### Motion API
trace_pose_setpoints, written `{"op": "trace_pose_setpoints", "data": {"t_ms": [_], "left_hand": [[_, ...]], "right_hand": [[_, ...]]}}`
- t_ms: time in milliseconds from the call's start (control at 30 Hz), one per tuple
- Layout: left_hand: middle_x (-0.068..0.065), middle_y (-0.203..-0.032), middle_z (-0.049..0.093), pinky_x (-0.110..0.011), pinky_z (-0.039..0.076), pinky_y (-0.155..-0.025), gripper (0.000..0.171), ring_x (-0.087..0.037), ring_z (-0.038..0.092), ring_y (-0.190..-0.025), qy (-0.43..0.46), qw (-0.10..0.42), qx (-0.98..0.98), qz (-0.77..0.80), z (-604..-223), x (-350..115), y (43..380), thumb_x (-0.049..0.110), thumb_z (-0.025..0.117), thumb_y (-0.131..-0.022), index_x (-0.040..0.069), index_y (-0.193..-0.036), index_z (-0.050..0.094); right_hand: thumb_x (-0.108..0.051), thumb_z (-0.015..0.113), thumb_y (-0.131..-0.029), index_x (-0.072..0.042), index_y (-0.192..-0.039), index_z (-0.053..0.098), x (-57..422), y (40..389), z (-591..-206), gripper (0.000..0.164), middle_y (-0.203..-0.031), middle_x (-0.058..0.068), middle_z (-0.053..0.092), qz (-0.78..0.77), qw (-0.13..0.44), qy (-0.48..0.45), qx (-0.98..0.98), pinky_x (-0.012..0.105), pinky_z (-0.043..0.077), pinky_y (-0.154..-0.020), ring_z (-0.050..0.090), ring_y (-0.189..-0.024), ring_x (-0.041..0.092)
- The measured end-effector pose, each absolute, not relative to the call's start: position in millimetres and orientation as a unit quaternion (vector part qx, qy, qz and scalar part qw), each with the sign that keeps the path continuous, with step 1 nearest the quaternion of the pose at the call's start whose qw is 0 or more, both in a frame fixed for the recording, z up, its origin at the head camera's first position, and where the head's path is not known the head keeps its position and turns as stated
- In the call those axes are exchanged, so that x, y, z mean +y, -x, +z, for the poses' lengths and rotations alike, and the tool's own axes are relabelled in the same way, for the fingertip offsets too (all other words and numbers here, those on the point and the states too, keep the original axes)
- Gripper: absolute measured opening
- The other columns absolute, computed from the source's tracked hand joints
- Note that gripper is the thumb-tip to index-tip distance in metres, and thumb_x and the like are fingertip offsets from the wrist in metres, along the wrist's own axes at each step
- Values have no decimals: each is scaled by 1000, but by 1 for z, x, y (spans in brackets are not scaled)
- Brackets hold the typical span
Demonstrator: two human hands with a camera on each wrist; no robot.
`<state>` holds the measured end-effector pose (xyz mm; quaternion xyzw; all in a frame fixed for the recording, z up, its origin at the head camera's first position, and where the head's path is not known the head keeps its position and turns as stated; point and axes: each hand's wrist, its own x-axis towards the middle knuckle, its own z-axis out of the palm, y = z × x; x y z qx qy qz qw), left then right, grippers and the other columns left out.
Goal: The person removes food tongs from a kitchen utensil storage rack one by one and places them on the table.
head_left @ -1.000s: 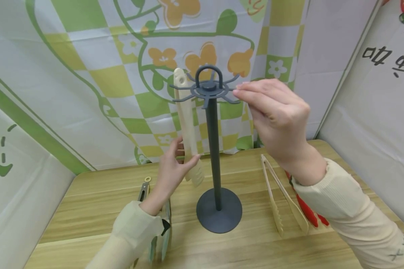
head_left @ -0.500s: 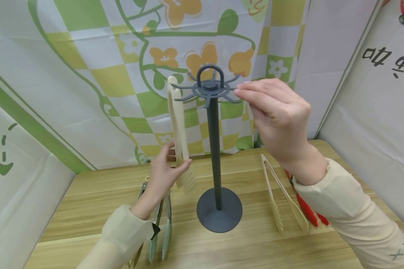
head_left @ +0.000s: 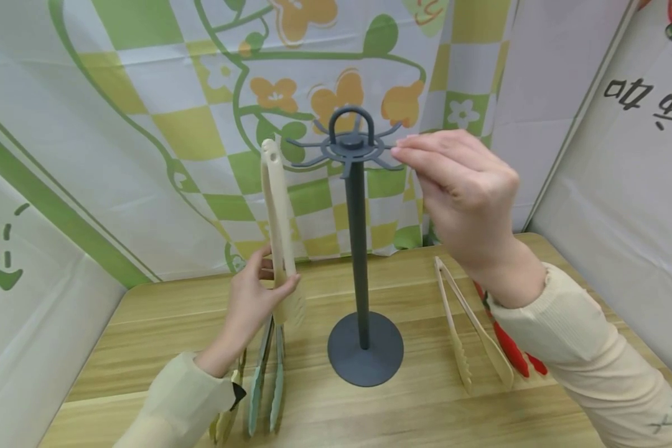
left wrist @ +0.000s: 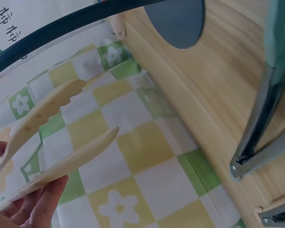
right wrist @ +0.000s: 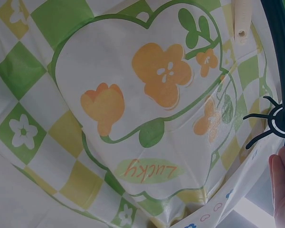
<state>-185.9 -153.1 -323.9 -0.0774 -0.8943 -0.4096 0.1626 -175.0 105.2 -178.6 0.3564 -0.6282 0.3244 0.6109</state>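
Note:
My left hand point(head_left: 251, 295) holds cream tongs point(head_left: 280, 218) upright, left of the dark stand and apart from its hooks. In the left wrist view, the arms of the tongs point(left wrist: 73, 159) are spread, one with a scalloped edge, between thumb and fingers point(left wrist: 46, 202). With fingertips together, my right hand point(head_left: 465, 193) pinches the tip of a hook on the right of the hook stand point(head_left: 358, 249). That stand has a ring of hooks, a top loop and a round base. The right wrist view shows my right hand point(right wrist: 284, 183) at the hook ring point(right wrist: 271, 122).
Teal-tipped tongs point(head_left: 277, 389) and yellow-tipped tongs point(head_left: 224, 423) lie on the wooden table point(head_left: 414, 414), left of the base. To the right lie beige tongs point(head_left: 453, 333) and red tongs point(head_left: 512, 348), partly behind my right arm. A patterned curtain point(head_left: 207, 149) hangs behind.
My left hand has moved left and slightly down with the cream tongs, away from the stand's hooks. The right hand stays at the same hook.

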Motion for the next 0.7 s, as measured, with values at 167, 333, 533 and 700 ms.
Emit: {"op": "trace_pose_setpoints", "data": {"t_ms": [167,333,533,700], "left_hand": [[-14,-94,62,-36,51,-66,55,-25,59,-85,74,156,-901,-398,-324,-161,182,21,73,-77,3,-123,47],[-14,-97,61,-37,50,-68,56,-26,58,-88,64,144,-903,-400,-325,-167,178,23,73,-78,4,-123,46],[-14,-98,59,-40,51,-71,56,-27,58,-88,55,137,-906,-397,-326,-174,176,23,72,-78,3,-124,45],[-16,-99,60,-41,51,-73,56,-28,58,-88,52,141,-909,-388,-326,-180,173,21,72,-78,2,-123,45]], "right_hand": [[1,58,-86,2,-76,73,105,175,-178,18,-78,13,69,323,608,-356,-631,31,53,-76,65,-74,28],[1,57,-86,2,-76,73,105,175,-178,18,-79,13,69,320,608,-357,-633,31,53,-76,64,-74,28],[1,57,-86,2,-76,73,105,175,-178,18,-78,14,69,319,609,-356,-633,32,54,-76,64,-73,28],[2,58,-85,2,-75,73,105,175,-178,17,-78,13,69,319,610,-356,-631,32,54,-75,64,-73,28]]}}
